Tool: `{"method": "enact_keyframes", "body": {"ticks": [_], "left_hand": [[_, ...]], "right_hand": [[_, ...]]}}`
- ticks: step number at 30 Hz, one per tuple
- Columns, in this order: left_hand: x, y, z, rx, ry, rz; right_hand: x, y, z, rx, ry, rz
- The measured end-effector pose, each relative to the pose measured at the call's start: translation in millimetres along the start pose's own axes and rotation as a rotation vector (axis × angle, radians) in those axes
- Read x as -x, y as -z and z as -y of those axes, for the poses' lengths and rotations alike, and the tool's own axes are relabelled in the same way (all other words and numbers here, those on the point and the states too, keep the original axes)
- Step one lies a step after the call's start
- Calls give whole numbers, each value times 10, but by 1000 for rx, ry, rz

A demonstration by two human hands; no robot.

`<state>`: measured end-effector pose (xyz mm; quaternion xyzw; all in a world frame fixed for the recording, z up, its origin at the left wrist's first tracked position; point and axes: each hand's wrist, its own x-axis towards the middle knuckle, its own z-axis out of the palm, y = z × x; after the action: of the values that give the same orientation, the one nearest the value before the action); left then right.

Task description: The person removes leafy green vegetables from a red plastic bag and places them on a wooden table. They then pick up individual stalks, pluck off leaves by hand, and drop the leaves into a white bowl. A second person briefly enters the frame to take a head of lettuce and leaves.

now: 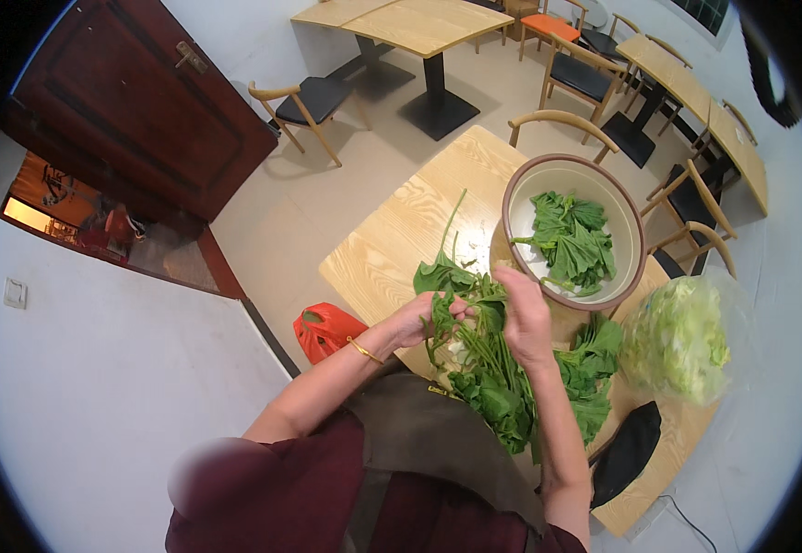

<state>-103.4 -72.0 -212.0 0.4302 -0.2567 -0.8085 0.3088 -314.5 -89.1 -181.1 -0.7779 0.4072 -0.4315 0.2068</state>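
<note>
My left hand, with a gold bracelet at the wrist, grips a leafy green sprig between its fingers. Just right of it, my right hand is raised over the pile, blurred, with its fingers pointing away from me; whether it pinches anything is hidden. Under both hands lies a bunch of long-stemmed leafy greens on the wooden table. More leaves spread right of my right forearm. Beyond that hand stands a deep cream basin with a brown rim, holding torn green leaves.
A clear plastic bag of pale green lettuce sits at the table's right side. Nearer lies a black fabric item. An orange-red plastic bag is left of the table. A chair stands behind the basin.
</note>
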Motion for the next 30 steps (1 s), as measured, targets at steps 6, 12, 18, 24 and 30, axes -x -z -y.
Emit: {"method": "enact_keyframes", "body": {"ticks": [6, 12, 18, 24, 30], "left_hand": [[-87, 123, -28, -141, 2, 103], [-19, 131, 73, 61, 55, 196], [56, 83, 47, 166, -82, 254], [116, 103, -46, 198, -298, 29], [-23, -6, -114, 79, -344, -45]], "right_hand": [[122, -150, -33, 378, -43, 605], [237, -140, -247, 533, -132, 421], [-157, 182, -291, -749, -831, -167], [-618, 920, -830, 276, -226, -497], [-306, 82, -320, -416, -598, 208]]}}
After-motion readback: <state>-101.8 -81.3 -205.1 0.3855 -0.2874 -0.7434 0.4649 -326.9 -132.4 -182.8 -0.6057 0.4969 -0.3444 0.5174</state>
